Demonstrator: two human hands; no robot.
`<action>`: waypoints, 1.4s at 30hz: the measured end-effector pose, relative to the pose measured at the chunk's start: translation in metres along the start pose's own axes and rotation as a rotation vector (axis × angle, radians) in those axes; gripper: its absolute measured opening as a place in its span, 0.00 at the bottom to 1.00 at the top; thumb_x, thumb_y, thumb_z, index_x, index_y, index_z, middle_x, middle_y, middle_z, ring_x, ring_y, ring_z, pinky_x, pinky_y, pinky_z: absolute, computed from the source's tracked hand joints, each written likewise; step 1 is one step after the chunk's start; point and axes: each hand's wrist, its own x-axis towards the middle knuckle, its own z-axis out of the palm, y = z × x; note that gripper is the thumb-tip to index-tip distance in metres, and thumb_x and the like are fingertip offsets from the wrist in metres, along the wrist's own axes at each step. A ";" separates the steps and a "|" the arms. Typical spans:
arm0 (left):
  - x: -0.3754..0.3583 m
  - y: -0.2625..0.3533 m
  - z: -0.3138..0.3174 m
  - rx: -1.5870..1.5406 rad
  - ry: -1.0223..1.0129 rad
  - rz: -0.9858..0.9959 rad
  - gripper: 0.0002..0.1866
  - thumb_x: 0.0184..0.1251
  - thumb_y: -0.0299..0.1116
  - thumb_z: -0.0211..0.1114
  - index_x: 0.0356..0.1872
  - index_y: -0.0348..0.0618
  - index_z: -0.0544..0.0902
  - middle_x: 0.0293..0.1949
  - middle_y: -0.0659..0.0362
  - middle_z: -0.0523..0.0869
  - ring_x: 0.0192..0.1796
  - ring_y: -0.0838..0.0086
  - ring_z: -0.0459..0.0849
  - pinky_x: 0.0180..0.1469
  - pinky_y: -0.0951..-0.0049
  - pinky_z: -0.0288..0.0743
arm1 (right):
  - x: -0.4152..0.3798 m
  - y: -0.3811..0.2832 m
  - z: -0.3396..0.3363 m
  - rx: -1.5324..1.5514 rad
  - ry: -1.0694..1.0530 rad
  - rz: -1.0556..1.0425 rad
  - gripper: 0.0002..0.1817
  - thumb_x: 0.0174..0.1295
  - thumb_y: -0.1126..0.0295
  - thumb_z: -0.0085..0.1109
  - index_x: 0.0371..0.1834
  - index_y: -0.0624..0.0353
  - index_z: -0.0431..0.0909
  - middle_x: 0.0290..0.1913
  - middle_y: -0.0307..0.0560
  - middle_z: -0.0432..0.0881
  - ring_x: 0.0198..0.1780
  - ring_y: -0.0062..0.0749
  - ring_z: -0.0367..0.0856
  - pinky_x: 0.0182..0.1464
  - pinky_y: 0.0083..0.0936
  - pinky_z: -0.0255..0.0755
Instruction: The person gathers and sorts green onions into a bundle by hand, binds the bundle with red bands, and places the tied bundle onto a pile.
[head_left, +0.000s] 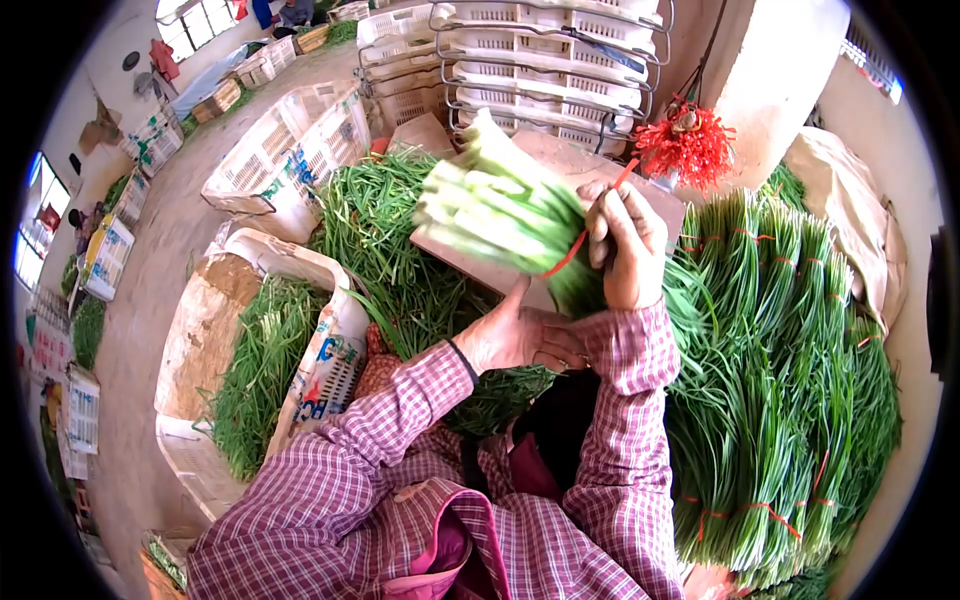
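Note:
A bundle of green chives (505,205), its pale stem ends toward the upper left and blurred, is raised over a board in front of me. A red tie (568,256) runs around it. My right hand (630,238) is closed at the bundle's right side, its fingers pinching the tie, whose end sticks up above them. Below the bundle, my left hand (515,333) has its thumb raised and its fingers stretched to the right, close under the leaves. The right sleeve overlaps its fingertips. Loose chives (385,240) are heaped left of the board (655,205).
Tied chive bundles (770,400) stand packed at my right. A cluster of red ties (686,143) hangs above the board's right corner. White crates (550,70) are stacked behind; a crate (335,365) with loose greens stands at my left. Other people (295,14) are far back.

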 end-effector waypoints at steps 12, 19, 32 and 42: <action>-0.035 0.136 0.021 1.350 0.556 0.554 0.26 0.65 0.45 0.59 0.58 0.38 0.72 0.53 0.53 0.80 0.50 0.68 0.82 0.57 0.68 0.76 | -0.065 -0.012 0.027 -0.106 -0.248 0.189 0.13 0.71 0.67 0.48 0.41 0.65 0.80 0.32 0.40 0.82 0.30 0.19 0.79 0.32 0.14 0.74; 0.001 0.210 0.148 1.142 0.201 0.838 0.22 0.60 0.40 0.65 0.54 0.41 0.78 0.45 0.57 0.85 0.43 0.72 0.86 0.52 0.72 0.80 | 0.032 -0.027 0.000 0.139 -0.051 -0.078 0.13 0.71 0.67 0.49 0.48 0.64 0.77 0.32 0.35 0.78 0.27 0.14 0.75 0.29 0.13 0.74; -0.017 0.114 -0.042 1.045 0.411 0.439 0.68 0.45 0.48 0.77 0.73 0.45 0.28 0.75 0.45 0.45 0.77 0.60 0.43 0.77 0.58 0.36 | 0.006 0.105 -0.074 0.220 0.157 0.201 0.12 0.69 0.61 0.52 0.40 0.58 0.77 0.24 0.32 0.74 0.23 0.18 0.71 0.25 0.18 0.68; 0.070 0.142 0.041 1.098 0.297 0.662 0.33 0.46 0.34 0.78 0.57 0.41 0.77 0.53 0.56 0.82 0.58 0.65 0.77 0.67 0.61 0.63 | 0.043 0.067 -0.066 0.274 0.059 0.029 0.12 0.69 0.63 0.50 0.40 0.60 0.76 0.24 0.35 0.72 0.24 0.21 0.73 0.24 0.20 0.73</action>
